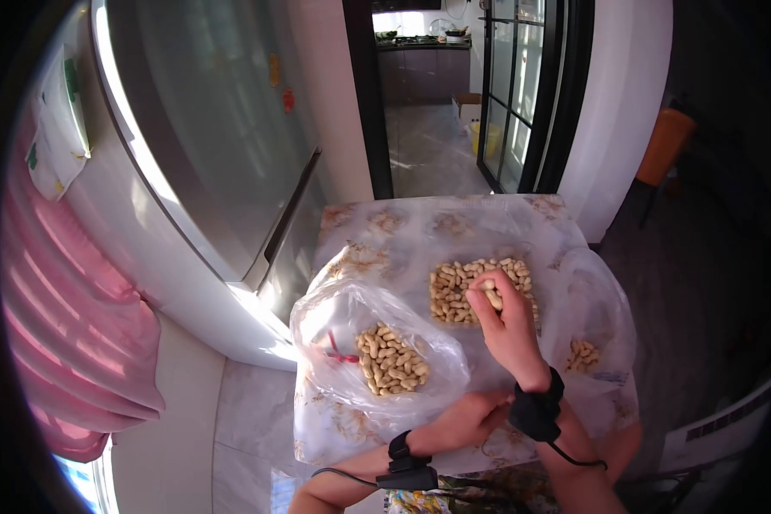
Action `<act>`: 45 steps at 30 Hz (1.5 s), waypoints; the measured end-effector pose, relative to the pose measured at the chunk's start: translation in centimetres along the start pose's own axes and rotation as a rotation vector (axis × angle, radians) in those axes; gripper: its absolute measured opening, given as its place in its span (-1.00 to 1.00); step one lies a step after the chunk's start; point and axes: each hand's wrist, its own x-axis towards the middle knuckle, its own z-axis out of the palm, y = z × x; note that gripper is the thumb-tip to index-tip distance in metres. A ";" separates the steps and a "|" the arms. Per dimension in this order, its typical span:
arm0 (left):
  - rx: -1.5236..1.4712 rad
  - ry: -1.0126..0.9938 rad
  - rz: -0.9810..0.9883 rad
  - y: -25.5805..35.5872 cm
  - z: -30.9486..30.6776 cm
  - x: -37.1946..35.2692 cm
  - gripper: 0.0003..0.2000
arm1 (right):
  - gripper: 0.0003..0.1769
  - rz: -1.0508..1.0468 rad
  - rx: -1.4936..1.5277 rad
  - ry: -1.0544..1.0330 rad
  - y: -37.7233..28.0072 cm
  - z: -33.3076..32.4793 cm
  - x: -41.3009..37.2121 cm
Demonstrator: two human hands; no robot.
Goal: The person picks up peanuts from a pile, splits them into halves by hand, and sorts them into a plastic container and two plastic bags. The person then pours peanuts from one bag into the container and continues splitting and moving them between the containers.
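My right hand is above a clear rectangular container filled with unshelled peanuts, pinching a peanut between thumb and fingers. My left hand lies low near the table's front edge, its fingers curled and partly hidden by my right wrist. Whatever it may hold cannot be made out. To the left, a clear plastic bag lies open around a pile of peanuts, with a red tie inside. Another plastic bag at the right holds a smaller heap of peanuts.
A flower-patterned cover lies on the table. A fridge stands close at the left, beside a pink cloth. Beyond the table, a doorway with a glass door leads to a kitchen. An orange chair stands at the right.
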 end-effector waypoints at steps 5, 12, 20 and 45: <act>-0.987 -0.156 -0.358 2.6 -2.5 0.3 -0.73 | -0.82 0.135 0.066 -0.007 -3.3 -3.1 -3.0; -1.676 0.154 -0.271 1.2 -3.5 0.2 -0.31 | -0.76 -0.039 -0.040 -0.109 -1.0 -1.4 -6.9; -1.813 0.171 -0.479 1.1 -3.3 0.8 -0.41 | -0.69 -0.173 -0.344 -0.180 1.9 0.1 -9.8; -1.901 0.281 -0.430 0.9 -3.7 0.5 -0.48 | -0.90 0.020 0.107 0.067 3.6 -1.8 -9.4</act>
